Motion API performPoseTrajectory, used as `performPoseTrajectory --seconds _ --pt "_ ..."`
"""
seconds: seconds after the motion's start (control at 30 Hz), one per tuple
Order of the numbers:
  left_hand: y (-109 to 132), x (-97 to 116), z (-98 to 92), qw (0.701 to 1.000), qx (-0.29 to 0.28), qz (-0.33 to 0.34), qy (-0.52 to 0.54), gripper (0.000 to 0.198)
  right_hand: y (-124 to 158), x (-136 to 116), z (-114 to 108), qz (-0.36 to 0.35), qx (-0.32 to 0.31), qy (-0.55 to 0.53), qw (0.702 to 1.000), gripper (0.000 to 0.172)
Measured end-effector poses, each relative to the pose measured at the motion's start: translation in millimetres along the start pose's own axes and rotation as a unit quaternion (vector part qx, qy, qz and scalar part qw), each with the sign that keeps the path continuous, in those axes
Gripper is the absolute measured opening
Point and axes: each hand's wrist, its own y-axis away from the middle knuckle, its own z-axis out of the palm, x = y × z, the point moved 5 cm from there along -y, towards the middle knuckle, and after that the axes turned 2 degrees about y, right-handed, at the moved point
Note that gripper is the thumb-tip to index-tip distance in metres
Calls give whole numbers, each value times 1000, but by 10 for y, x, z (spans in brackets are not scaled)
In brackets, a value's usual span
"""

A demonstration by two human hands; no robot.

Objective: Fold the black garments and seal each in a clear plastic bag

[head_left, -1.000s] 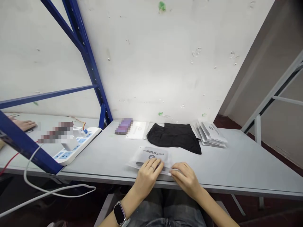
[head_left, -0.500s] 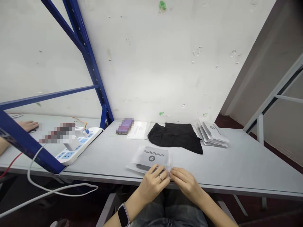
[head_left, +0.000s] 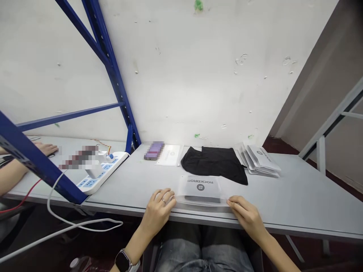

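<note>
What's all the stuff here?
Logo bag: one, clear, front centre
Cloth: one, black, behind bag
Bag stack: one, whitish, cloth's right
Packet: one, white, cloth's left
Blurred thing: one, purple, beside packet
Power strip: one, white, left
Cables: several, white, red, left
Frame: one, blue, left
Stand: one, grey, right
Table: one, grey, below
Wall: one, white, behind
Another person's hand: one, bare, left
Watch: one, dark, left wrist
Left hand: one, bare, bag's left
Right hand: one, bare, bag's right

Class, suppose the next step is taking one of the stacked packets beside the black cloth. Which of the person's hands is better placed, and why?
Probably the right hand: it is at the end of the translucent bag nearer the stacked packets, while the left hand is at the opposite end.
</note>
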Motion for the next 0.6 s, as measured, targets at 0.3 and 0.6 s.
performPoseTrajectory --seconds 0.3,0.6 --pt "-6 89 23 999 -4 12 41 15 -4 -178 77 -63 -23 61 996 23" --pt "-55 217 -45 995 51 21 82 12 -104 -425 269 -138 -5 109 984 35"
